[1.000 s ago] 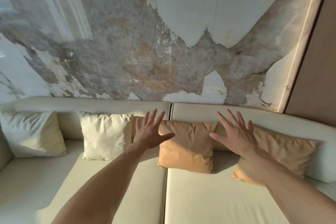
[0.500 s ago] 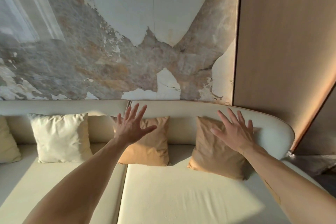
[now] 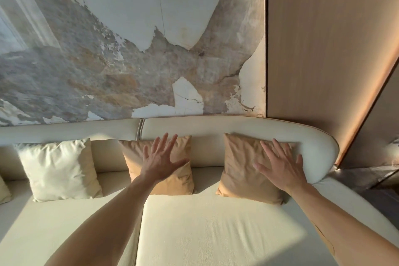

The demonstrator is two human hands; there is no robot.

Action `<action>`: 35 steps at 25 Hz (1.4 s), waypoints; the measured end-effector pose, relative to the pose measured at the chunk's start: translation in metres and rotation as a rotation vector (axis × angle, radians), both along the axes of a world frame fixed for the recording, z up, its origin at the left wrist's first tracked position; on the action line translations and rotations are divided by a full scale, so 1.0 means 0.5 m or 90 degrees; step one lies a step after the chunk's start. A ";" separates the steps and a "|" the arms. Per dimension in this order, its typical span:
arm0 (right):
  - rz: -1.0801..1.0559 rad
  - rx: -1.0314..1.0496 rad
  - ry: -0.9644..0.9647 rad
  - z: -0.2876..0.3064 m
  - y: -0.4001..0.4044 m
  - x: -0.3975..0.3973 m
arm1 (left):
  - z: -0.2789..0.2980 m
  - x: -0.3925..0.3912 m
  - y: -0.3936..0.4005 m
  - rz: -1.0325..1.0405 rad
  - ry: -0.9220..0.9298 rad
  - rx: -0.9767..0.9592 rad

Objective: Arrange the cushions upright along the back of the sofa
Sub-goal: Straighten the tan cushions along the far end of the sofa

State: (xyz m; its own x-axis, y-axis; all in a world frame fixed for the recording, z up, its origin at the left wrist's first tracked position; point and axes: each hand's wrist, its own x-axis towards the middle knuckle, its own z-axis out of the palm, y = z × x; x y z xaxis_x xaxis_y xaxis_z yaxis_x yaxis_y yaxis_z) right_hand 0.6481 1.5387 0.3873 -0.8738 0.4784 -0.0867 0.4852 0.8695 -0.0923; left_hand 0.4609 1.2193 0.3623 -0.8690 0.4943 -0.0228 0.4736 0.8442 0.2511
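Right hand point(image 3: 282, 168), fingers splayed, now pressing flat on end tan cushion point(image 3: 239, 170) at sofa's point(image 3: 216, 127) right end; earlier hovering. Left hand point(image 3: 160, 162) released, hovering before middle tan cushion point(image 3: 133, 157). Row nearing completion.

Both arms bare, stretched forward from the bottom corners of the head view, elbows nearly straight. Left forearm runs up and right from lower left. Left hand point(image 3: 160, 161): open, palm facing away, back of hand to the camera, fingers point(image 3: 162, 143) spread and pointing up, thumb out to the right. Right forearm runs up and left from lower right. Right hand point(image 3: 282, 166): also open and flat, back to the camera, fingers fanned up-left, thumb out to the left, little finger on the far right. Neither hand curled or gripping. Hands well apart, roughly level. Contact under either palm can't be confirmed.
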 end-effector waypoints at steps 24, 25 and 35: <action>-0.018 0.001 -0.121 -0.199 0.400 0.048 | -0.184 0.046 0.325 0.038 -0.062 -0.018; -0.013 0.000 -0.138 -0.222 0.419 0.045 | -0.208 0.042 0.341 0.040 -0.068 -0.034; -0.042 -0.064 -0.196 -0.554 0.489 -0.023 | -0.516 -0.043 0.477 0.025 -0.129 -0.071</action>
